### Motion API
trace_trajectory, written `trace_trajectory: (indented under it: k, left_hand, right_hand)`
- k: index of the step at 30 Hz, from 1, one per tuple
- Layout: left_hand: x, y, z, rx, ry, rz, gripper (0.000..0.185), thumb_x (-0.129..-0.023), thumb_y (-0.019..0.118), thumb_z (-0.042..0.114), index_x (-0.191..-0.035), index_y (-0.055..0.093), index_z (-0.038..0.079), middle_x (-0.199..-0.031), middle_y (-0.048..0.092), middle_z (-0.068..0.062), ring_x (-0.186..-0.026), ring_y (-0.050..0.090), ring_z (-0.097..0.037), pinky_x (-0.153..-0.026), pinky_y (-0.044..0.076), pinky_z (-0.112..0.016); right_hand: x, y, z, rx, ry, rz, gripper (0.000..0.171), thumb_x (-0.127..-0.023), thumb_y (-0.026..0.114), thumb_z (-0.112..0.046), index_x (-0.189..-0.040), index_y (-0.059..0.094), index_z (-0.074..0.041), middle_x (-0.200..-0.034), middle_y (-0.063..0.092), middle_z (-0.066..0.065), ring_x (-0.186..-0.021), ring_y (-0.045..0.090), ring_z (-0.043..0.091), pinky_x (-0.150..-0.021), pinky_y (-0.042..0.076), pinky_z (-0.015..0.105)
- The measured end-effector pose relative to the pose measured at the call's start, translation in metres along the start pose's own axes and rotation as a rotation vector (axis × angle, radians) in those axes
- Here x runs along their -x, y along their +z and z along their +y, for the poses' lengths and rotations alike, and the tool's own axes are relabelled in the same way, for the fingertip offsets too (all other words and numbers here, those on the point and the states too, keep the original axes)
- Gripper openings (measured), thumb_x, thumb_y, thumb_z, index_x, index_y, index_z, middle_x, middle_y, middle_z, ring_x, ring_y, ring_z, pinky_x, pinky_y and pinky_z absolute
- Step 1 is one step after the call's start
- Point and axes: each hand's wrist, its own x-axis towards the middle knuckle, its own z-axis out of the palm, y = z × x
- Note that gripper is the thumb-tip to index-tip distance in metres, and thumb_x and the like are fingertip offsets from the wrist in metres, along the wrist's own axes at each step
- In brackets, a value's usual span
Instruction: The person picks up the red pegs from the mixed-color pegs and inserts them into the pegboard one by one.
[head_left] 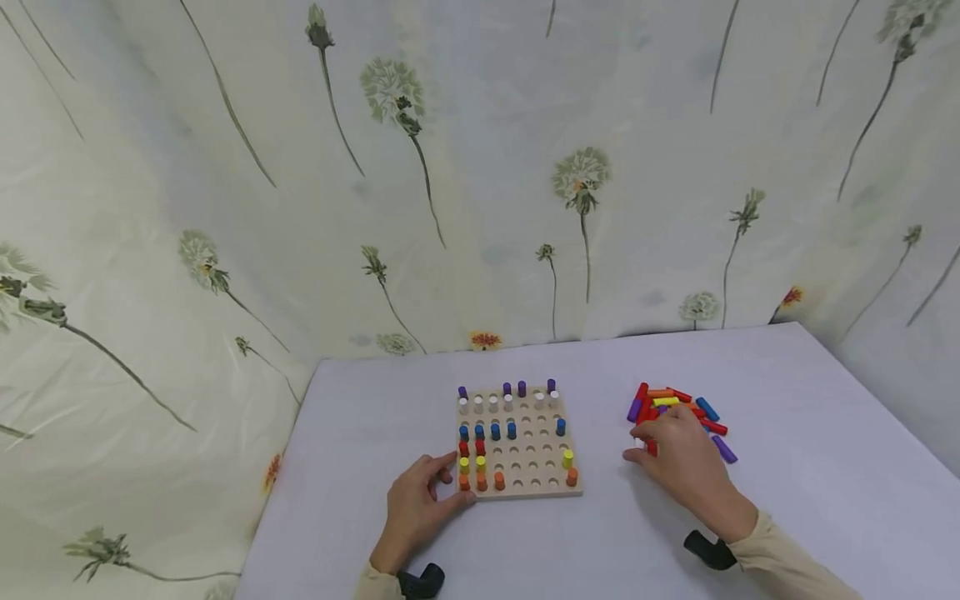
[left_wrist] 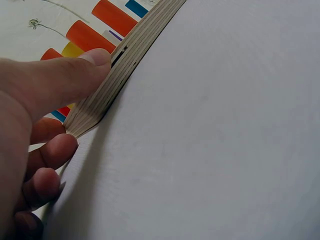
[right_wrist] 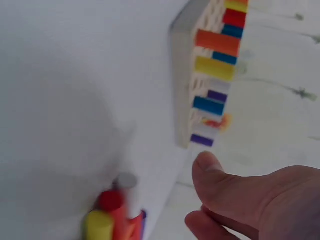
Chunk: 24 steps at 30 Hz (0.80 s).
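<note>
A wooden pegboard (head_left: pixel 528 492) lies on the table, holding purple, white, blue, red, yellow and orange pegs in rows. My left hand (head_left: pixel 418 504) grips its near left corner, thumb on the front edge and fingers along the left side; in the left wrist view the thumb (left_wrist: pixel 80 72) presses the layered edge. To the right, my right hand (head_left: pixel 690 458) is over a pile of loose pegs, thumb and index finger apart beside a white peg (head_left: pixel 638 443). In the right wrist view that white peg (right_wrist: pixel 126 180) stands apart from the thumb (right_wrist: pixel 215 175), near a red peg (right_wrist: pixel 112 201).
Loose pegs around the right hand include a blue peg (head_left: pixel 707 408), a yellow peg (head_left: pixel 664 402) and a purple peg (head_left: pixel 724 450). A pale cloth covers the table (head_left: pixel 360 408). Behind it hangs a dandelion-patterned curtain (head_left: pixel 487 208). Black straps circle both wrists.
</note>
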Motion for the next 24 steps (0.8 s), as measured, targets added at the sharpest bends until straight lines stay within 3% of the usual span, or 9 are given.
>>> trace_trajectory:
  k: [8, 18, 24]
  left_hand:
    - [-0.003, -0.001, 0.002, 0.006, -0.001, -0.002, 0.063, -0.079, 0.092, 0.048, -0.132, 0.075, 0.019, -0.09, 0.063, 0.011, -0.067, 0.044, 0.0, -0.06, 0.033, -0.018]
    - [0.0, 0.001, 0.001, -0.001, -0.016, -0.016, 0.063, -0.079, 0.091, 0.049, -0.131, 0.076, 0.017, -0.089, 0.062, 0.012, -0.067, 0.044, 0.0, -0.061, 0.033, -0.018]
    - [-0.002, -0.001, 0.001, -0.019, -0.008, -0.002, 0.062, -0.08, 0.091, 0.049, -0.131, 0.076, 0.018, -0.088, 0.062, 0.012, -0.067, 0.044, 0.0, -0.061, 0.033, -0.019]
  right_hand:
    - [0.018, 0.003, 0.029, 0.074, 0.032, -0.06, 0.044, -0.068, 0.101, -0.026, -0.102, 0.083, -0.004, -0.091, 0.077, 0.012, -0.102, 0.054, 0.037, -0.073, 0.059, 0.05]
    - [0.025, 0.011, 0.039, 0.046, 0.017, -0.08, 0.039, -0.07, 0.1, -0.026, -0.099, 0.083, -0.007, -0.087, 0.077, 0.003, -0.098, 0.054, 0.03, -0.066, 0.051, 0.036]
    - [0.024, 0.015, 0.037, 0.053, 0.006, -0.067, 0.04, -0.069, 0.1, -0.025, -0.1, 0.083, -0.006, -0.089, 0.079, 0.006, -0.099, 0.055, 0.031, -0.069, 0.052, 0.04]
